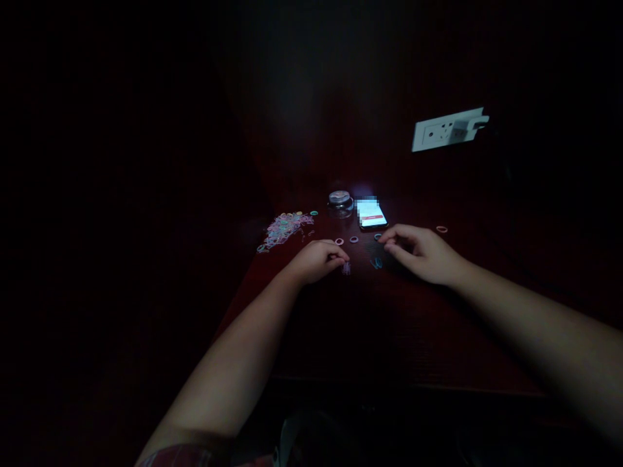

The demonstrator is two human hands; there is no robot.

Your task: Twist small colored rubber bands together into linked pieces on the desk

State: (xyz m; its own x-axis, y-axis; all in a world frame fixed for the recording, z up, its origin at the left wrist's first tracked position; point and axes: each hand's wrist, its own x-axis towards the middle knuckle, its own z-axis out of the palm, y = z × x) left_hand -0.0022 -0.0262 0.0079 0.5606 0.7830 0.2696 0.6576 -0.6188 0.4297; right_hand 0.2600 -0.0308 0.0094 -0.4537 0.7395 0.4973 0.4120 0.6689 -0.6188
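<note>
"Dark room, deep red tabletop (399, 337), and a lit phone (374, 214) glowing near the back. What are the arms doing?"

"Both reach in from the near side, angled toward each other! Left hand (318, 261) is low over the wood, wrist bent inward, fingers curled and pointing right."

"And the right hand (423, 253)?"

"Coming from the other side, knuckles up, index finger arched over the thumb, a gap between them further back."

"Anything in the fingers?"

"Left tips are drawn close together, right at the upper edge of a small purple cluster (346, 268). Whether they grip any of it, I can't tell. Right tips are nearly closed beside a blue ring (378, 237); too dim to say if they touch it."

"Between the hands?"

"Some loose blue pieces (376, 263), just right of the purple cluster. Beyond the left fingertips, a pink ring (339, 241) and a purple ring (354, 240). Past the right hand, an orange-pink ring (441, 229)."

"Further back?"

"Colourful heap (286, 228) off to the left, round lidded container (340, 203) beside the phone, and a white socket panel (445, 131) up on the wall!"
</note>
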